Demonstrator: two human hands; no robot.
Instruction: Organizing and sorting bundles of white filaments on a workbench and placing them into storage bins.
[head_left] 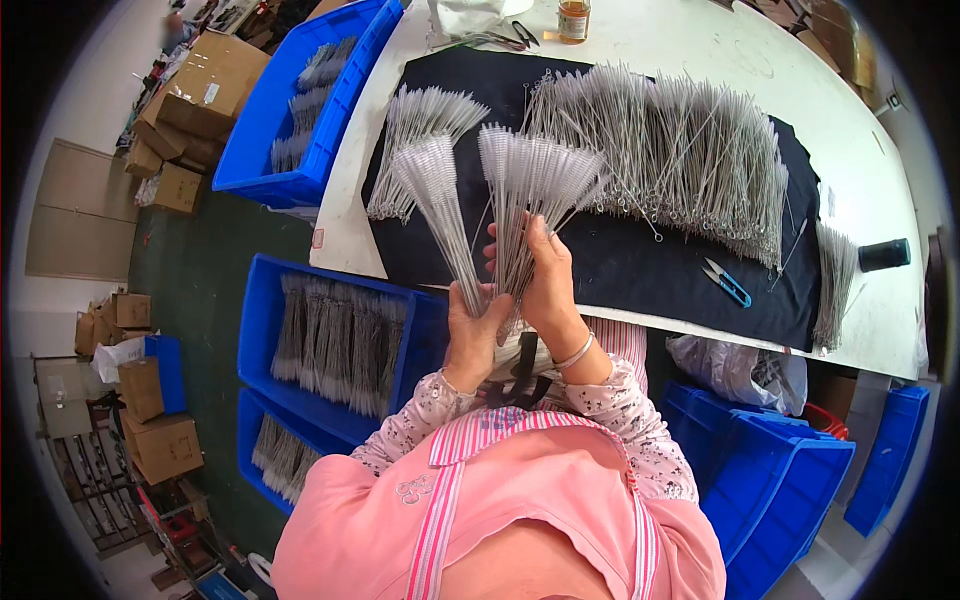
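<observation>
Thin wire-stemmed brushes with pale bristle heads fill both my hands. My left hand is closed round the stems of one bundle of straw brushes, heads fanned upward and away. My right hand grips a second, wider bundle of straw brushes close beside it. Both bundles are over the near edge of a black cloth. A smaller pile of brushes lies just beyond the left bundle. To the right stretches a long, thick row of loose brushes with looped wire ends toward me.
Blue-handled thread snips lie on the cloth. On the white table are a glass jar, pliers and a dark cylinder. Blue crates of brushes stand at the left; stacked blue crates are at the lower right.
</observation>
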